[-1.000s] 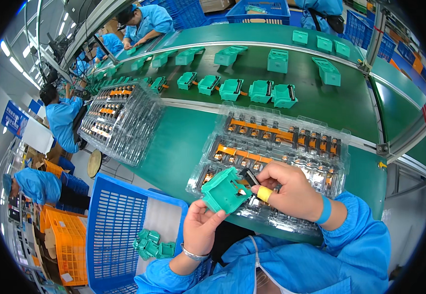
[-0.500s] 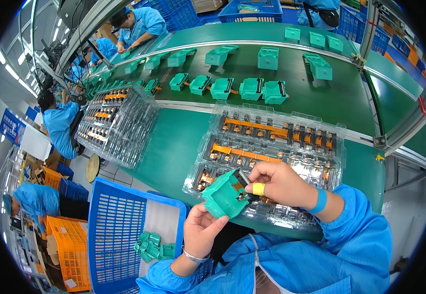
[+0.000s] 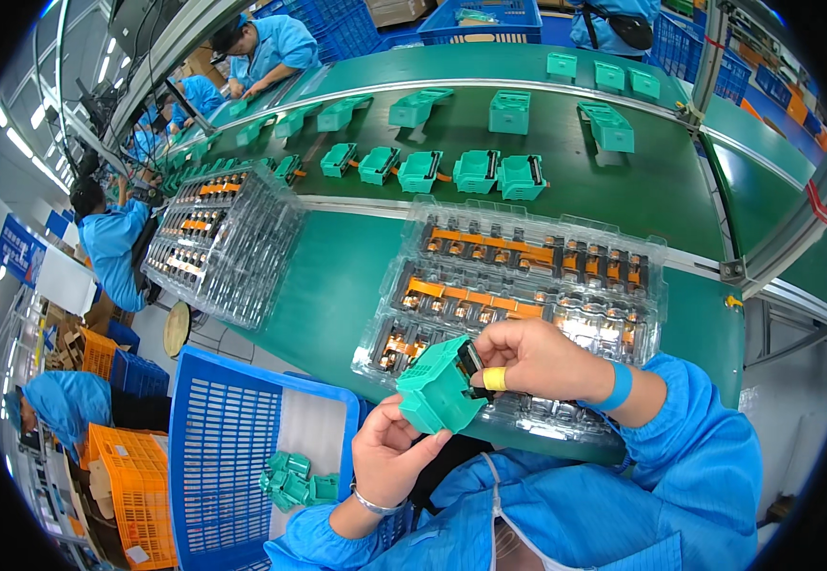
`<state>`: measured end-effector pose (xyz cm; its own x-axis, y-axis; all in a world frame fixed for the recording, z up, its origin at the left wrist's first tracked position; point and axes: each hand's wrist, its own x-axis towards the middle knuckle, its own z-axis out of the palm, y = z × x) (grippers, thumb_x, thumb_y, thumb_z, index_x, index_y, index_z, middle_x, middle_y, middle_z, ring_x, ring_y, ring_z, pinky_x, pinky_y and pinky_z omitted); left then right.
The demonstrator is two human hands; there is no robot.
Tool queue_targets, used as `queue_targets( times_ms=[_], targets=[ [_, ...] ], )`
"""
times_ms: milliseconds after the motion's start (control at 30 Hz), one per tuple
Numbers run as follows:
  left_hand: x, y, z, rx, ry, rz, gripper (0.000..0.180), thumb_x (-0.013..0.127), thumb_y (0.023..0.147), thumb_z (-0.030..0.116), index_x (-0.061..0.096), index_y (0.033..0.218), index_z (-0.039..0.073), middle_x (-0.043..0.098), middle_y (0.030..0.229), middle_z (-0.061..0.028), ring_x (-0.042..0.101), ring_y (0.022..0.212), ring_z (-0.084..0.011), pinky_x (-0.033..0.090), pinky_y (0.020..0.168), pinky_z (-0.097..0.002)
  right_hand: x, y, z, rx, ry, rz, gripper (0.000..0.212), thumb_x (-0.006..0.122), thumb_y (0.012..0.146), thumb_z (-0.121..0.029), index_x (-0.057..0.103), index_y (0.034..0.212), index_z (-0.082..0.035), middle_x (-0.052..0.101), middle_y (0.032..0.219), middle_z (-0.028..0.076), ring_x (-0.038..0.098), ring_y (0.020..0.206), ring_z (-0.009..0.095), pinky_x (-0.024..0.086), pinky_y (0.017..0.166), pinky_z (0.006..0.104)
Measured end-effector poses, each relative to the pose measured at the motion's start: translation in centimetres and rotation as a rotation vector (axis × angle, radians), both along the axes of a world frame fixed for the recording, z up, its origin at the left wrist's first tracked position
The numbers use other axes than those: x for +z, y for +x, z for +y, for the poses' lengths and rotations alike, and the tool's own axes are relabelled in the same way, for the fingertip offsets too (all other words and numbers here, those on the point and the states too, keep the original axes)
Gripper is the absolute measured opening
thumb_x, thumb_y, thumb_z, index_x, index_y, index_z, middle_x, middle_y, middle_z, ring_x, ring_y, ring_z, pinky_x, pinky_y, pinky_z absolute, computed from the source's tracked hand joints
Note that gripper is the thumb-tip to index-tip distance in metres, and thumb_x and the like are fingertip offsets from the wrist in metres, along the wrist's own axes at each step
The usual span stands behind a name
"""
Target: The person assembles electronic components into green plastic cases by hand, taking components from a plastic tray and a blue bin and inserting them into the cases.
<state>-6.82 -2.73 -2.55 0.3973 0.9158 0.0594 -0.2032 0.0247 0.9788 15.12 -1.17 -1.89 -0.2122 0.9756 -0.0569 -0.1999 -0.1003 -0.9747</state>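
Note:
My left hand [image 3: 387, 459] grips a green plastic housing [image 3: 435, 388] from below, thumb on its near edge. At the housing's right rim, my right hand [image 3: 539, 360], a yellow wrap on one finger, pinches a small black part [image 3: 471, 358]. That part sits against the rim; my fingers hide most of it, and I cannot tell how far in it is. Just beyond both hands lies a clear plastic tray [image 3: 389, 328] with rows of black parts and orange flat cables [image 3: 489, 246].
A stack of clear trays [image 3: 228, 233] stands to the left. Green housings [image 3: 475, 169] line the conveyor belt [image 3: 566, 181] beyond the bench. Below left, a blue crate [image 3: 228, 457] holds several green pieces [image 3: 289, 481]. Co-workers in blue [image 3: 275, 48] sit farther off.
The housing has tilted in my left hand, so its inside shows less and its outer face more. My right hand stays at its rim, slightly lower.

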Motion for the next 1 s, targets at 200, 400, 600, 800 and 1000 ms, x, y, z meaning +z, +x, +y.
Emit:
queue_targets(
  times_ms=[200,400,600,800,1000],
  targets=[
    [0.1,0.0,-0.2,-0.038,-0.129,-0.097,0.033,0.062,0.074,-0.014,0.047,0.1,-0.002,0.052,0.111,-0.0128,0.056,0.102,-0.0208,0.046,0.091,-0.0359,1.2,0.5,-0.2,0.107,-0.133,-0.204,0.018,0.07,0.076,-0.008,0.055,0.084,-0.001,0.056,0.069,0.0,0.055,0.066,0.006,0.045,0.057,0.0202],
    [0.8,0.9,0.1,-0.056,-0.175,-0.21,0.052,0.061,0.074,-0.014,0.037,0.117,0.002,0.053,0.112,-0.0141,0.052,0.108,-0.0244,0.045,0.092,-0.0386,2.6,1.8,-0.8,0.003,0.092,-0.286,0.018,0.07,0.074,-0.009,0.055,0.081,-0.002,0.056,0.068,0.001,0.053,0.059,0.006,0.043,0.051,0.0196],
    [1.3,-1.0,0.8,0.185,0.066,-0.125,0.046,0.056,0.081,-0.004,0.036,0.121,0.003,0.055,0.107,-0.0141,0.055,0.103,-0.0275,0.049,0.086,-0.0407,4.6,13.6,4.9,-0.576,0.138,-0.429,0.015,0.066,0.074,-0.006,0.054,0.078,0.001,0.055,0.068,0.007,0.055,0.057,0.013,0.049,0.046,0.026],
    [1.9,-4.2,1.9,0.416,0.135,-0.101,0.036,0.052,0.085,-0.001,0.04,0.118,0.004,0.058,0.101,-0.0095,0.059,0.092,-0.0206,0.052,0.077,-0.0345,-3.7,22.8,10.3,-0.766,-0.276,-0.573,0.014,0.065,0.075,-0.004,0.055,0.072,0.005,0.054,0.066,0.011,0.055,0.052,0.02,0.05,0.04,0.0315],
    [0.2,-14.0,1.0,0.851,0.063,-0.015,0.03,0.055,0.084,0.0,0.045,0.113,0.004,0.059,0.094,-0.0074,0.059,0.084,-0.0144,0.053,0.072,-0.0283,-5.8,23.7,13.2,-0.777,-0.418,-0.664,0.015,0.065,0.074,-0.002,0.058,0.078,0.011,0.054,0.068,0.016,0.056,0.052,0.025,0.05,0.039,0.0344]
  ],
)
